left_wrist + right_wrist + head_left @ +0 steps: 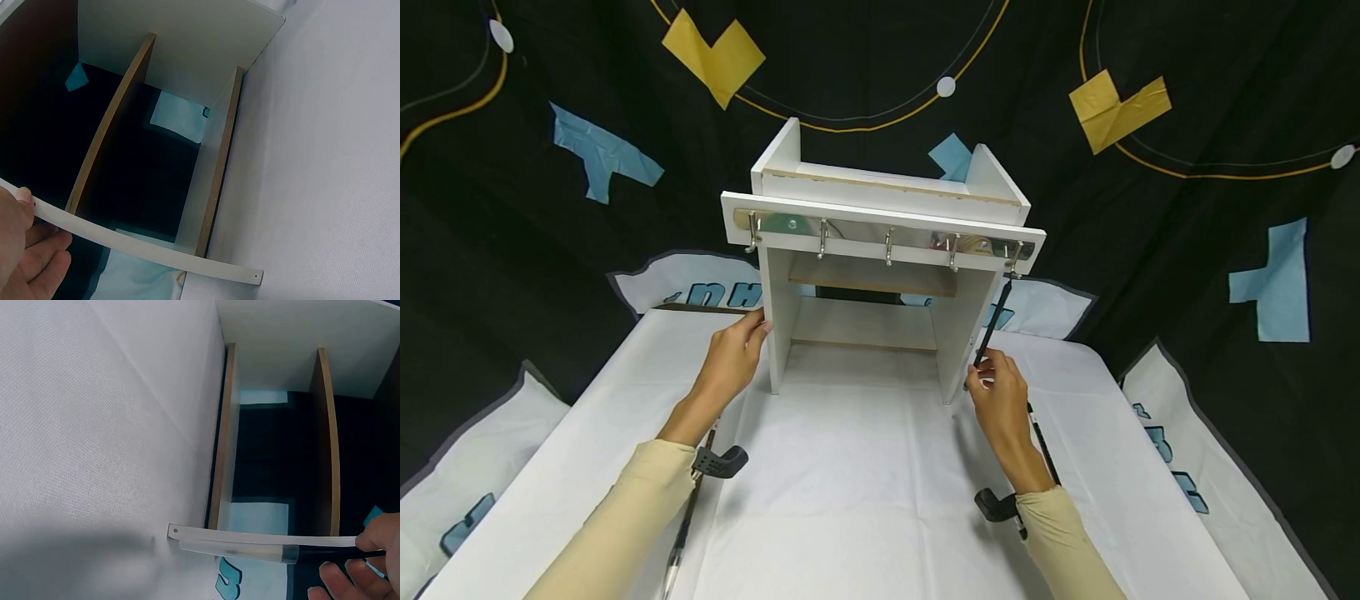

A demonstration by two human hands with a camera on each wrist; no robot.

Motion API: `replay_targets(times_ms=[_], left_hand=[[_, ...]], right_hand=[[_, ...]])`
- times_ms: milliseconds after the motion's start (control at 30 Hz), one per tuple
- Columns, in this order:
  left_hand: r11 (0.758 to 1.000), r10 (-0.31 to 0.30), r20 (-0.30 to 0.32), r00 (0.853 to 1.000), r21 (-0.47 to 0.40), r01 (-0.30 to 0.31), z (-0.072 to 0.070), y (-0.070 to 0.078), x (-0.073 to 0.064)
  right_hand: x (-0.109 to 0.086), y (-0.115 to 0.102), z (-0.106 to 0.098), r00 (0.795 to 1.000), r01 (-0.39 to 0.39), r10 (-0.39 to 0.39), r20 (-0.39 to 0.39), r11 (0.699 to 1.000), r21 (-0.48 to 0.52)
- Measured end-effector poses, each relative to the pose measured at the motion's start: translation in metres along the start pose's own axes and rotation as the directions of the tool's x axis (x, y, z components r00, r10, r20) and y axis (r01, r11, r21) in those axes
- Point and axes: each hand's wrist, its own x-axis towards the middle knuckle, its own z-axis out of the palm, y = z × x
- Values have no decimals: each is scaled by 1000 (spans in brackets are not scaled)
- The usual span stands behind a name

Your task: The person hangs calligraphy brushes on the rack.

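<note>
A small white shelf unit (865, 321) stands on the table, with a mirrored hook rail (883, 237) across its upper front. My left hand (736, 354) grips the unit's left side panel (150, 249) by its front edge, thumb in front and fingers on the outer face. At the right side panel (973, 321), my right hand (1002, 404) pinches a slim black stick (995, 321) running up to the rightmost hook. The right wrist view shows the stick's clear end (250, 550) lying along the panel edge, with the thumb on that edge.
White cloth covers the table (850, 500). Another slim black stick (685, 521) lies near my left sleeve, and a dark rod (1043, 442) lies beyond my right wrist. Black curtain (850, 58) with taped blue and gold pieces hangs behind.
</note>
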Motion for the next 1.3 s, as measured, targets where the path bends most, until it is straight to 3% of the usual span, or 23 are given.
replay_targets(times_ms=[267,467,633,833,1000,1100,1300], left_hand=[[1000,3,-1,1000,-1,-3,1,0,0],[1000,6,-4,1000,2,-6,1,1,0],[1000,9,-4,1000,5,-9,-1,2,1],[1000,11,-8,1000,10,-11,0,1,2],[1000,11,-17,1000,12,-11,0,1,2],[1000,9,-20,1000,12,-9,1,1,1],[1000,4,-17,1000,10,-4,2,2,1]], right_hand=[[-4,3,-1,1000,3,-2,10,999,-35],[-10,4,-10,995,-34,40,87,997,-73],[-14,8,-29,981,-81,112,161,978,-191],[-19,23,-65,966,-101,173,194,937,-333],[-28,47,-87,932,-110,237,275,906,-410],[-34,60,-96,899,-109,281,335,887,-449],[-45,79,-106,804,-146,396,445,855,-497]])
